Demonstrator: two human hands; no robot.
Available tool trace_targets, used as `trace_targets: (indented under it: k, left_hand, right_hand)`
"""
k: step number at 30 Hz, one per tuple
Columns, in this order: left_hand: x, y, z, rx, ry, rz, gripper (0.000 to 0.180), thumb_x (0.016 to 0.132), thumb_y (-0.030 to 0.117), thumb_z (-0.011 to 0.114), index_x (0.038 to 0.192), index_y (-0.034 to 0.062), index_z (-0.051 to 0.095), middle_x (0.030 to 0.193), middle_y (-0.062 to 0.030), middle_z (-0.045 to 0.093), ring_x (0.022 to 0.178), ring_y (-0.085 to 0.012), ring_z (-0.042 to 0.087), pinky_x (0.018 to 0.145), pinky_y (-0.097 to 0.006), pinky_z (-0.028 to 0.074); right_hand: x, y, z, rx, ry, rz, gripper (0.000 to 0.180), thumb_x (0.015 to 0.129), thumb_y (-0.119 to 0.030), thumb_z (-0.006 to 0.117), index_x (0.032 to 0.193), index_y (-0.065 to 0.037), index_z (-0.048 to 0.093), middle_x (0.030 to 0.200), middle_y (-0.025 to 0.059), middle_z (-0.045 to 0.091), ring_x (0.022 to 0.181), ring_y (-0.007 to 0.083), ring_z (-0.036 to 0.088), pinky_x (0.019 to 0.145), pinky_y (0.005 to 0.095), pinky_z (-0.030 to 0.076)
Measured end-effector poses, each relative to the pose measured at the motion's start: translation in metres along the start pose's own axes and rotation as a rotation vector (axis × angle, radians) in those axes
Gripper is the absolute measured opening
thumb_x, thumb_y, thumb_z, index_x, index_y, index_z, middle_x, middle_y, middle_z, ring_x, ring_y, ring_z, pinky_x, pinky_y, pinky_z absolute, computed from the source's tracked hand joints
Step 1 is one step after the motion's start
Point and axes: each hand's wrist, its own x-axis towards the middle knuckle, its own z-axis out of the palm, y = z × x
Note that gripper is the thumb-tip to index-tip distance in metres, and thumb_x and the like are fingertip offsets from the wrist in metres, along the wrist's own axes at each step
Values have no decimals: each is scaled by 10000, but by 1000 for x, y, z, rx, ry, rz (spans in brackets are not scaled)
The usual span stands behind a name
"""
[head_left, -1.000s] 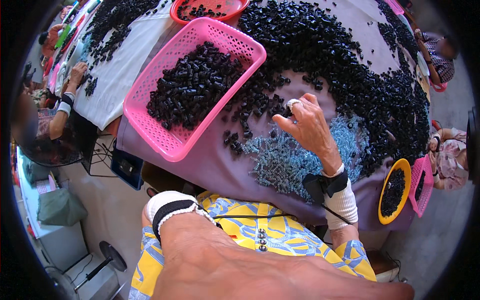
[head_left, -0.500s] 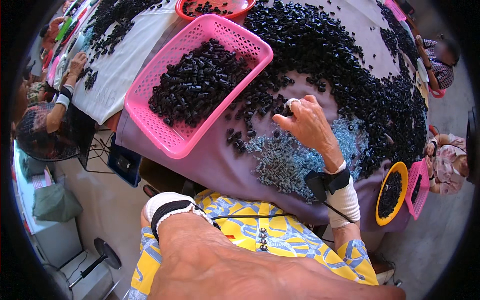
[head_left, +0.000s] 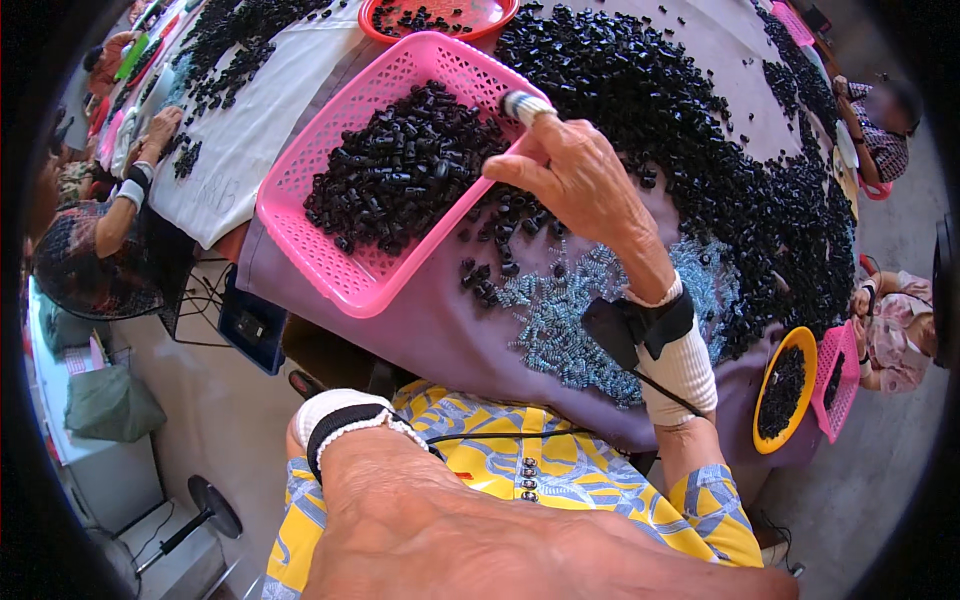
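My right hand [head_left: 575, 175] is over the right rim of a pink perforated basket [head_left: 330, 285]. Thumb and forefinger are apart, with a light band round the forefinger; the other fingers are partly hidden. No object shows between them. Inside the basket lies a heap of short black cylindrical pieces [head_left: 405, 170]. Small pale blue coil-like pieces [head_left: 575, 320] are spread on the purple cloth below my right wrist. My left hand [head_left: 480, 530] looms large and close at the bottom, beyond a white cuff; its fingers are out of sight.
A broad pile of black pieces [head_left: 620, 90] covers the table's far and right parts. A red tray [head_left: 490, 15] stands behind the basket, a yellow bowl [head_left: 803, 405] at the right edge beside another pink basket [head_left: 845, 400]. Other people sit at left and right.
My right hand has moved up and left, from above the blue and black pieces on the cloth to the basket's right rim. Its thumb and forefinger have spread. My left hand stays about the same.
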Motion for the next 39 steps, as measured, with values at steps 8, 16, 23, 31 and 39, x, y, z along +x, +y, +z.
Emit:
trace_targets:
  k: [8, 16, 23, 31, 39]
  left_hand:
    - [3, 2, -7, -43, -20, -38, 239, 876, 154, 570, 812, -76, 579, 866, -156, 606, 769, -285, 608, 672, -399, 516]
    - [16, 5, -12, -73, -77, -100, 261, 881, 169, 583, 813, -82, 580, 882, -155, 615, 783, -285, 613, 680, -401, 518]
    - [-11, 31, -19, -150, -164, -160, 280, 886, 182, 595, 813, -88, 580, 895, -154, 623, 795, -284, 618, 686, -403, 520]
    - [-1, -25, 43, -270, -158, -71, 609, 739, 646, 583, 752, 39, 536, 678, -74, 489, 610, -275, 508, 554, -324, 412]
    - [-2, -42, 48, -496, -292, -32, 623, 650, 675, 608, 709, 63, 514, 648, -52, 449, 578, -248, 488, 507, -329, 382]
  right_hand:
    - [-68, 52, -20, -106, -89, 235, 325, 801, -281, 675, 823, 23, 564, 587, 189, 540, 527, 312, 571, 485, 383, 417]
    - [-108, 92, -57, -106, 15, 364, 263, 820, -211, 672, 796, 16, 543, 552, 127, 517, 465, 213, 492, 463, 345, 382]
    - [-143, 107, -60, -226, -87, 375, 251, 793, -172, 653, 708, 28, 527, 657, 195, 530, 572, 333, 554, 525, 397, 421]
    - [-119, 97, -29, -307, -70, 219, 178, 781, -169, 650, 772, -1, 592, 788, 145, 586, 765, 312, 561, 703, 404, 433]
    - [-112, 95, -33, -314, -107, 267, 191, 749, -165, 670, 777, 4, 586, 800, 133, 574, 810, 313, 541, 718, 405, 431]
